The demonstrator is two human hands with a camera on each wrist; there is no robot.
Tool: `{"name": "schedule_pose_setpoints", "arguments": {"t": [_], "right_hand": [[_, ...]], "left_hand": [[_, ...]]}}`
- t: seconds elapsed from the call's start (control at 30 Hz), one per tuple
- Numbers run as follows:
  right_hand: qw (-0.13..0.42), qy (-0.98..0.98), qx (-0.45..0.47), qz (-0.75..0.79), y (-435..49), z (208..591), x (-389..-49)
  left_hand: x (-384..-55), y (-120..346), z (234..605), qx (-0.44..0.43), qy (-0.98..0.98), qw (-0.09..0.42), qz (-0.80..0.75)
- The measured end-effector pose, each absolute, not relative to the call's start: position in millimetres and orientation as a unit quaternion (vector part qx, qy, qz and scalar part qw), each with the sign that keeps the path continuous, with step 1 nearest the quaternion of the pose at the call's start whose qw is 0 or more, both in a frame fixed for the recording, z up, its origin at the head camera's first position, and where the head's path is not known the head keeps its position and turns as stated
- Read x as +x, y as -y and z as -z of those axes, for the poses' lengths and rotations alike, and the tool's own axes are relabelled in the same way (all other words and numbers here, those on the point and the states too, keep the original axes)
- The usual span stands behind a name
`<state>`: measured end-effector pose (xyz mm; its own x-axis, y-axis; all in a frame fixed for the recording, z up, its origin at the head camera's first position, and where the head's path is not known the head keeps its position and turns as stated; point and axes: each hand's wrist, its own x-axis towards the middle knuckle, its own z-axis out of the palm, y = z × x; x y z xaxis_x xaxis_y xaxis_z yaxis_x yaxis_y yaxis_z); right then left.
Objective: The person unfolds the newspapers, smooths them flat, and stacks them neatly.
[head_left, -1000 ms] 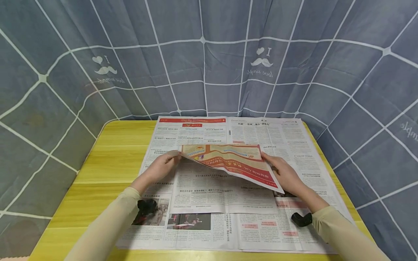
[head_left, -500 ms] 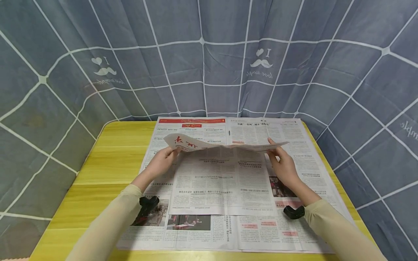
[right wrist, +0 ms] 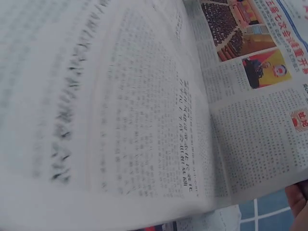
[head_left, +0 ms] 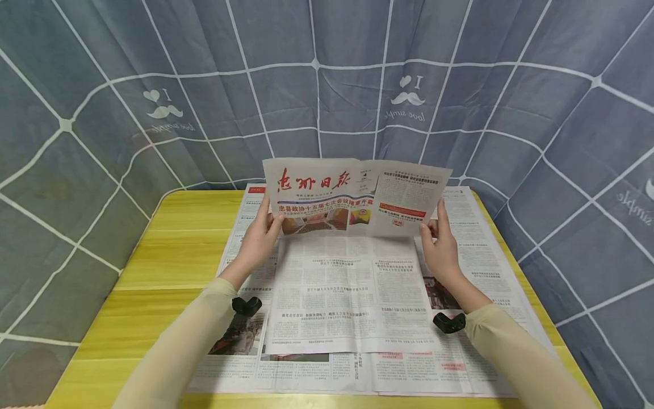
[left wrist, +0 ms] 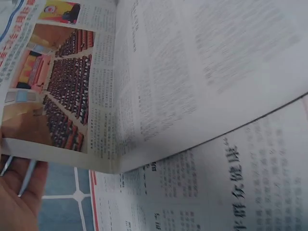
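Both hands hold a newspaper [head_left: 317, 187] by its side edges. Its upper part, with a red masthead and a photo of a hall, stands raised toward the head camera, while the lower part hangs or lies over the spread sheets. My left hand [head_left: 259, 236] grips the left edge, thumb in front and fingers mostly behind the paper. On the opposite edge my right hand [head_left: 440, 247] holds the sheet the same way. In the left wrist view the crease [left wrist: 115, 96] between raised and lower parts shows. Only part of the right hand [right wrist: 301, 204] appears in the right wrist view.
Larger newspaper sheets [head_left: 480, 278] lie spread beneath the held one. They cover much of a yellow wood-grain table [head_left: 153, 267]. A grey curtain [head_left: 286, 96] with white lines surrounds the back and sides. Black devices [head_left: 246, 307] sit at both wrists.
The top part of the newspaper, earlier folded toward me with its red-and-yellow side showing, has swung up and back. Its masthead side now faces me. Both hands rose slightly with it.
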<state>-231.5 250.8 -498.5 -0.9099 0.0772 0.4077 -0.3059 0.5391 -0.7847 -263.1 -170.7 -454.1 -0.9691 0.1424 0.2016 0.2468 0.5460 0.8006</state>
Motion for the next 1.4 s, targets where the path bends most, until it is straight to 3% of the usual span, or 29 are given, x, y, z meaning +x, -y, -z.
{"name": "schedule_pose_setpoints", "arguments": {"t": [0.37, 0.63, 1.0, 1.4], "right_hand": [[0.265, 0.879, 0.097, -0.385, -246, 497, -230], [0.283, 0.879, 0.16, -0.35, -247, 501, -234], [0.175, 0.897, 0.18, -0.364, -249, 514, -231], [0.06, 0.908, 0.159, -0.383, -252, 528, -237]], "left_hand": [[-271, 162, 455, -0.113, 0.895, 0.149, 0.404], [-272, 163, 454, -0.132, 0.917, 0.15, 0.345], [-266, 181, 469, -0.193, 0.935, 0.07, 0.289], [-261, 193, 497, -0.194, 0.947, -0.024, 0.256]]}}
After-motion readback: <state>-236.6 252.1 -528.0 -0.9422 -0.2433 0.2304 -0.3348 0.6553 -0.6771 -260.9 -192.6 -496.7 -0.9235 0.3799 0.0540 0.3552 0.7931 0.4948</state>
